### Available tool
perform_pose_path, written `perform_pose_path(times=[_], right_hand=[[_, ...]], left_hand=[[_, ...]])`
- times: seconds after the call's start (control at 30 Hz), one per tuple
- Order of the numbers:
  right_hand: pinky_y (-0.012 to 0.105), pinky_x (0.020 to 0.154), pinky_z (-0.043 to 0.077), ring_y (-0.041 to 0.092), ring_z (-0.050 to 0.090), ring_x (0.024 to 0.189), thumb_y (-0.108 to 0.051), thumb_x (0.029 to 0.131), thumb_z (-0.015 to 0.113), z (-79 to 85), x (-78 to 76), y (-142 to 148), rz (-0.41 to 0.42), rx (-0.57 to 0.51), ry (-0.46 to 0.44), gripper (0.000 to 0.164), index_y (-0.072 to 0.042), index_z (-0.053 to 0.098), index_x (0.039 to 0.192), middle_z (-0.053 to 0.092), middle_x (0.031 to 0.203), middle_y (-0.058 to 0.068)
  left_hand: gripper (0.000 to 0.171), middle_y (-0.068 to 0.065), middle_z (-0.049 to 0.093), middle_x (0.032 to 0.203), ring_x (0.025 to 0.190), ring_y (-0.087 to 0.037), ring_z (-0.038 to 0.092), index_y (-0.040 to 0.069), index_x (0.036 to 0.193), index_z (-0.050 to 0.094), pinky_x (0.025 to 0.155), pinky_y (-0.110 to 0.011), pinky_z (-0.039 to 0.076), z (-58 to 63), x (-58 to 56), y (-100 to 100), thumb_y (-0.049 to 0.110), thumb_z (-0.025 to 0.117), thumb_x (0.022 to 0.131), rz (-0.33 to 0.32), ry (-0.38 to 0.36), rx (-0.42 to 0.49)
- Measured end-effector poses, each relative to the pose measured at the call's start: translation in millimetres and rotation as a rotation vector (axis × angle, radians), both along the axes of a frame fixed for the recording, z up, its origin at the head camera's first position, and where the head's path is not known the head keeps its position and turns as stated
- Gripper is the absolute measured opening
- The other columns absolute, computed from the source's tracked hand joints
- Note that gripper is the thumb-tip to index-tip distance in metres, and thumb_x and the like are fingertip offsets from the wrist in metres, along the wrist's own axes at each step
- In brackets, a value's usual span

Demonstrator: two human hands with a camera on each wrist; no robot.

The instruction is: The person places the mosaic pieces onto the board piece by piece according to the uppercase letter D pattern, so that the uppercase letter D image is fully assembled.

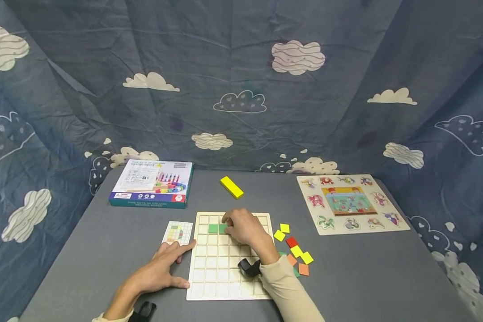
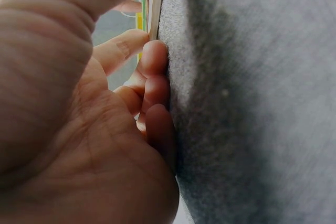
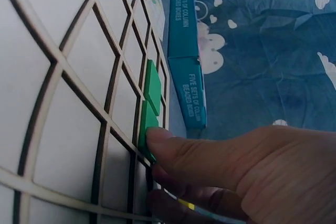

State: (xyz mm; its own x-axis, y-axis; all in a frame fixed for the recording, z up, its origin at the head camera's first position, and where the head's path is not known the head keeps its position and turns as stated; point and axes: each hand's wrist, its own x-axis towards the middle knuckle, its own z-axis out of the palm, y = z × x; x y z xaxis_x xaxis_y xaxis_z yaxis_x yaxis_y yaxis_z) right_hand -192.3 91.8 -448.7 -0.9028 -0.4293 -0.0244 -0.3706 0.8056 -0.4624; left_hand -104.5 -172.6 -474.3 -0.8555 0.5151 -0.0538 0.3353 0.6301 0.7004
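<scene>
A pale square grid board point(image 1: 211, 262) lies on the grey table. My right hand point(image 1: 244, 227) is over its upper rows, thumb and fingers at a green square tile point(image 3: 146, 129) sitting in one cell. Right beside that tile, another green tile point(image 1: 213, 228) fills the neighbouring cell to the left. In the right wrist view the thumb point(image 3: 168, 142) lies against the near tile, with the other fingers bent below. My left hand point(image 1: 154, 270) rests at the board's left edge, its index finger stretched to the edge and its thumb touching lower down.
A small pattern card point(image 1: 178, 231) lies left of the board. Loose yellow tiles point(image 1: 296, 251), orange tiles point(image 1: 303, 269), a red tile point(image 1: 291, 242) and partly hidden green ones lie to the right. Farther back are a boxed set point(image 1: 150, 183), a yellow block point(image 1: 231, 187) and a picture puzzle point(image 1: 348, 201).
</scene>
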Motion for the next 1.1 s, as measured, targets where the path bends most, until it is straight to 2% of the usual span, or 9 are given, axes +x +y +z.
perform_pose_path(times=[0.1, 0.27, 0.4, 0.53, 0.77, 1.0, 1.1], right_hand=[[0.026, 0.059, 0.042, 0.010, 0.052, 0.066, -0.012, 0.090, 0.073, 0.5, 0.3, 2, 0.016, 0.016, -0.009, 0.021, -0.011, 0.075, 0.111, 0.064, 0.081, -0.005], [0.030, 0.065, 0.049, 0.014, 0.064, 0.080, -0.012, 0.091, 0.071, 4.4, -0.7, 4, 0.039, 0.048, 0.011, 0.021, -0.012, 0.074, 0.113, 0.070, 0.091, -0.002], [0.029, 0.065, 0.049, 0.013, 0.063, 0.079, -0.010, 0.092, 0.070, 7.8, -1.6, 9, 0.049, 0.069, 0.039, 0.023, -0.012, 0.074, 0.114, 0.071, 0.093, -0.002], [0.028, 0.063, 0.047, 0.011, 0.059, 0.073, -0.008, 0.091, 0.069, 13.0, -2.0, 16, 0.045, 0.046, 0.052, 0.024, -0.010, 0.073, 0.115, 0.070, 0.090, -0.001], [0.033, 0.067, 0.049, 0.014, 0.060, 0.079, -0.010, 0.092, 0.069, 19.5, 1.4, 34, 0.035, 0.020, 0.063, 0.024, -0.009, 0.072, 0.115, 0.069, 0.094, 0.000], [0.031, 0.071, 0.052, 0.014, 0.063, 0.084, -0.008, 0.091, 0.072, 13.9, 7.4, 66, 0.077, -0.047, 0.040, 0.024, -0.006, 0.071, 0.114, 0.069, 0.097, 0.003], [0.032, 0.075, 0.053, 0.015, 0.063, 0.086, -0.009, 0.091, 0.072, 10.5, 7.1, 79, 0.092, -0.062, 0.036, 0.019, -0.006, 0.071, 0.110, 0.069, 0.098, 0.003]], left_hand=[[0.098, 0.006, 0.041, 0.091, 0.091, -0.010, 0.029, 0.015, 0.153, 0.044, 0.081, -0.026, 0.028, -0.9, 1.0, 0, 0.048, 0.085, 0.070, 0.001, 0.007, 0.002], [0.099, 0.006, 0.041, 0.091, 0.092, -0.011, 0.029, 0.016, 0.153, 0.043, 0.082, -0.026, 0.028, -0.1, -0.8, 1, 0.049, 0.085, 0.069, 0.000, 0.009, -0.008], [0.099, 0.007, 0.041, 0.091, 0.091, -0.010, 0.029, 0.016, 0.153, 0.043, 0.081, -0.026, 0.028, -0.8, -1.5, 1, 0.050, 0.084, 0.070, -0.003, 0.012, -0.012], [0.099, 0.006, 0.040, 0.091, 0.091, -0.010, 0.028, 0.016, 0.153, 0.044, 0.081, -0.026, 0.028, -1.3, -0.7, 0, 0.049, 0.085, 0.069, 0.001, 0.006, -0.008], [0.099, 0.006, 0.040, 0.091, 0.091, -0.010, 0.029, 0.015, 0.152, 0.044, 0.081, -0.025, 0.028, -1.5, 0.4, 0, 0.048, 0.085, 0.069, 0.006, 0.012, 0.003], [0.098, 0.007, 0.041, 0.091, 0.091, -0.010, 0.029, 0.014, 0.152, 0.044, 0.081, -0.025, 0.029, -1.1, -0.1, 1, 0.048, 0.085, 0.070, -0.006, 0.013, 0.014], [0.098, 0.007, 0.041, 0.090, 0.091, -0.010, 0.029, 0.015, 0.152, 0.045, 0.081, -0.025, 0.029, -1.4, -0.2, 0, 0.048, 0.086, 0.070, 0.000, 0.024, 0.011]])
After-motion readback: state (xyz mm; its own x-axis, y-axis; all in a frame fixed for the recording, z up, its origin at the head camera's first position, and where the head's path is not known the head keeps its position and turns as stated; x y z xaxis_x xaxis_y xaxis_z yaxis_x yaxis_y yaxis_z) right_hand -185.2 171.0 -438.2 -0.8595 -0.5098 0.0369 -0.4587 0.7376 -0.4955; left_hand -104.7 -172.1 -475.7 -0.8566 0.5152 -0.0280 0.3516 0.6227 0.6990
